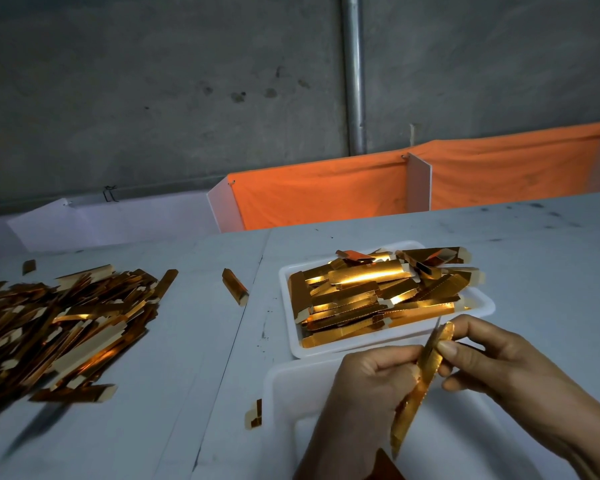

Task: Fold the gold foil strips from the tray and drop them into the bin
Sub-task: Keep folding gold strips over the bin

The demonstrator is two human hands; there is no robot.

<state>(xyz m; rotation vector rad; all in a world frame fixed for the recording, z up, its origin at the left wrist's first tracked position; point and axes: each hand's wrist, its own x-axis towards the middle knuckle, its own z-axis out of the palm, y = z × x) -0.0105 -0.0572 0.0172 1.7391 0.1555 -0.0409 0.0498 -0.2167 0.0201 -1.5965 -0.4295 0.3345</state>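
Observation:
A white tray [484, 303] on the table holds a heap of flat gold foil strips [364, 292]. Just in front of it, both hands hold one long gold strip [414, 400] that runs steeply from upper right to lower left, edge-on to me. My left hand [368, 379] grips its middle with curled fingers. My right hand [482, 355] pinches its upper end between thumb and fingers. Under the hands lies a second white tray [284, 386], partly hidden. A large loose pile of gold strips [63, 317] lies on the table at the left.
Single gold pieces lie apart on the table: one [235, 286] between pile and tray, one [254, 414] by the near tray, one [29, 267] far left. Behind the table hang orange cloth bins [319, 195] with white dividers [419, 181], and a white bin [118, 220] at left.

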